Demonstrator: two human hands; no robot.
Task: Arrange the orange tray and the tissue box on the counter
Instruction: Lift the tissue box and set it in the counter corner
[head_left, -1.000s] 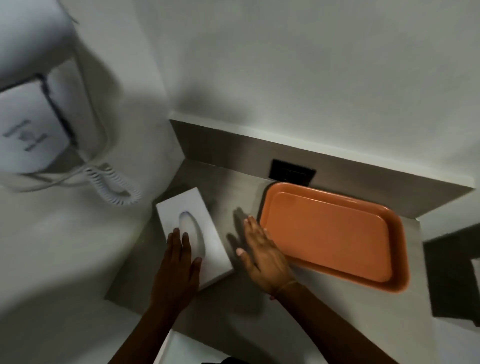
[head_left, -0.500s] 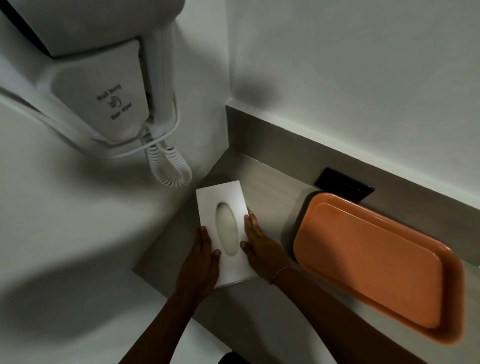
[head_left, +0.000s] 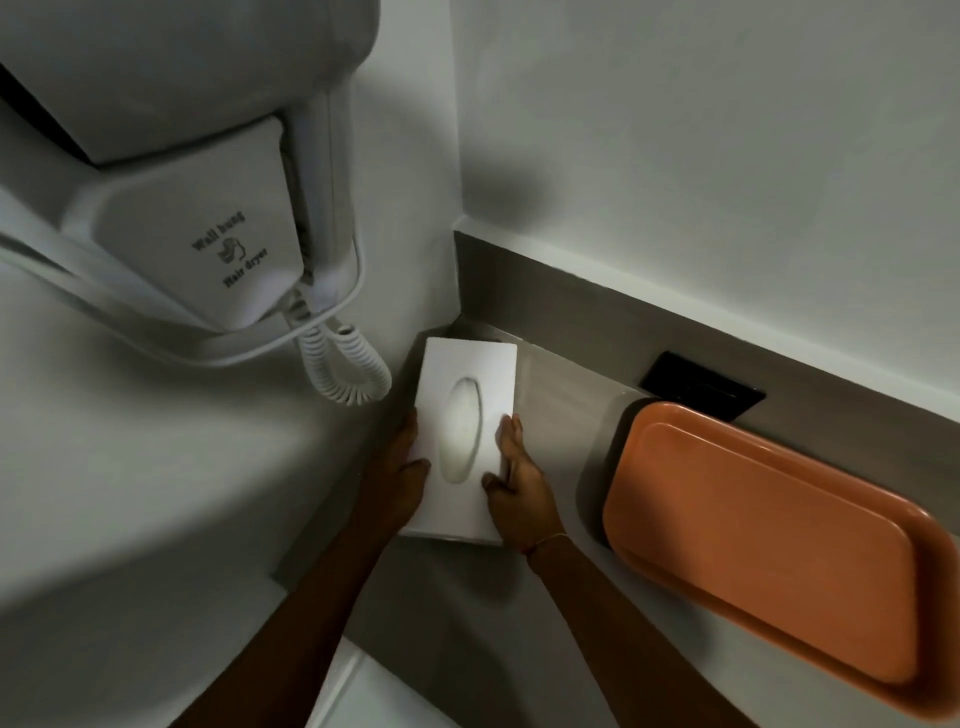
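Note:
A white tissue box with an oval slot lies flat on the grey counter, its far end in the corner by the wall. My left hand grips its left side and my right hand grips its right side, thumbs resting on top. The orange tray lies empty on the counter to the right, a gap apart from the box and my right hand.
A white wall-hung hair dryer with a coiled cord hangs on the left wall just above the box. A black socket plate sits in the grey backsplash behind the tray. The counter's front edge runs below my arms.
My right hand left the counter beside the tray and closed on the box's right side. Both hands slid the box straight back into the corner. The view swung left.

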